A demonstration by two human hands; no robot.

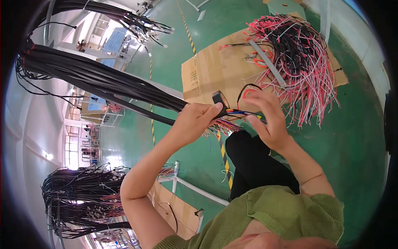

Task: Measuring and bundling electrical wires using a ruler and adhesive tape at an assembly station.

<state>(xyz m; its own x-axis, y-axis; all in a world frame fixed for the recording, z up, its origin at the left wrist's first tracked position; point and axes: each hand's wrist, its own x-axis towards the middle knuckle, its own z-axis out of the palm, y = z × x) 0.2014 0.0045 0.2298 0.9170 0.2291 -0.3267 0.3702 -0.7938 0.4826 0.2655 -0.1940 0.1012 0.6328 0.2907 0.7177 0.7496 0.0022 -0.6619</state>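
Observation:
My left hand is closed on the end of a black cable, its thumb on top. Several coloured wires, yellow, red and blue among them, fan out of the cable end towards the right. A black tape roll stands against the cable just past my left thumb. My right hand is beside the wires, thumb and fingers apart. A thin black wire loops up to its fingertips, close to a red wire end; whether the fingers touch it I cannot make out.
A thick bundle of black cables hangs from the upper left. On a cardboard sheet lie a heap of red, white and black wires and a grey ruler-like strip. More cables hang at lower left, near a white metal frame.

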